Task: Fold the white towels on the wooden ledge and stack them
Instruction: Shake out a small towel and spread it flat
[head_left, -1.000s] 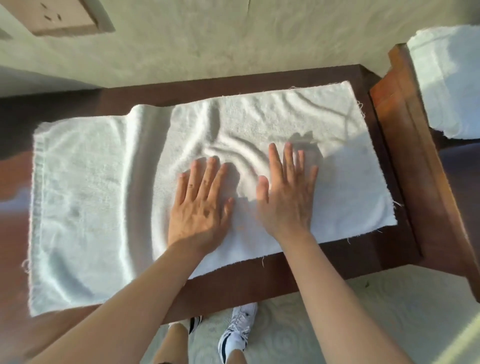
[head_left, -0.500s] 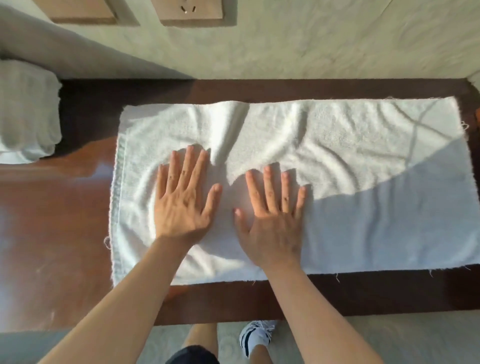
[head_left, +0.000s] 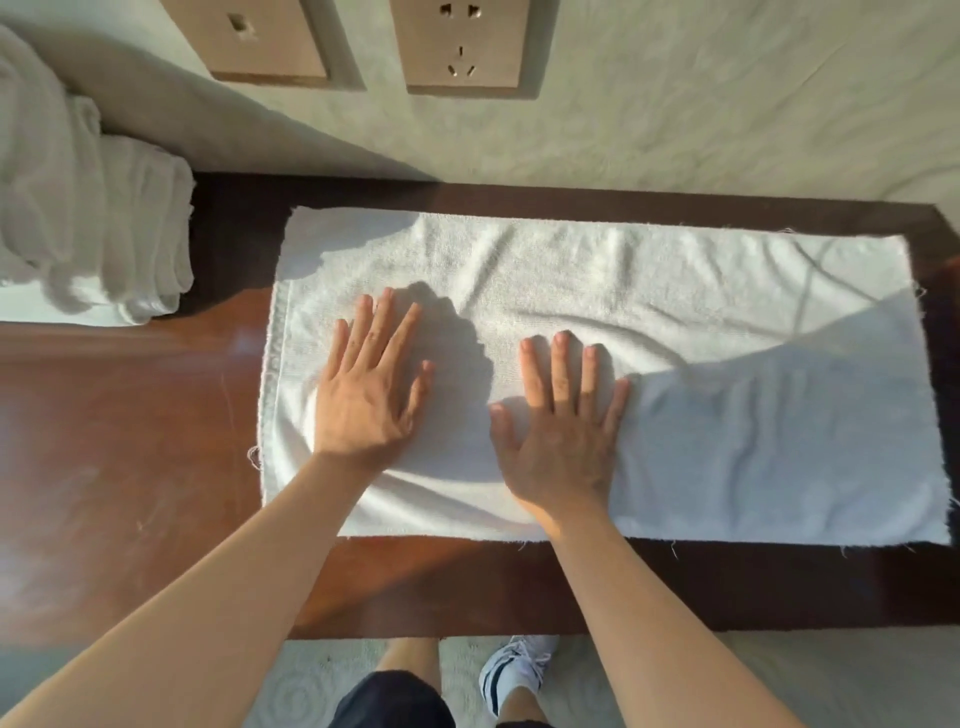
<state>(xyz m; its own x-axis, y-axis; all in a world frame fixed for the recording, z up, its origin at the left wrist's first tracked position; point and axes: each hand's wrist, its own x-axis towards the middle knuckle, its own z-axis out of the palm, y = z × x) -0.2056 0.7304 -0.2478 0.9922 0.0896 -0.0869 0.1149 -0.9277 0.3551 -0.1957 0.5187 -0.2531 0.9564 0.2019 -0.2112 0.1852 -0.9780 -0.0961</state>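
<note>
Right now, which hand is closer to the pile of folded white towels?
Left. The left hand presses the spread white towel near its end by the pile of folded white towels; the right hand lies farther away.

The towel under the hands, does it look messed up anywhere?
A bit. The spread towel is still rumpled, with creases along its far half, and loose threads fray from its near and right edges. Both the left hand and right hand lie flat on it. The folded pile at left looks tidy.

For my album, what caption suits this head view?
Both hands, left and right, press a white towel flat on the wooden ledge.
</note>
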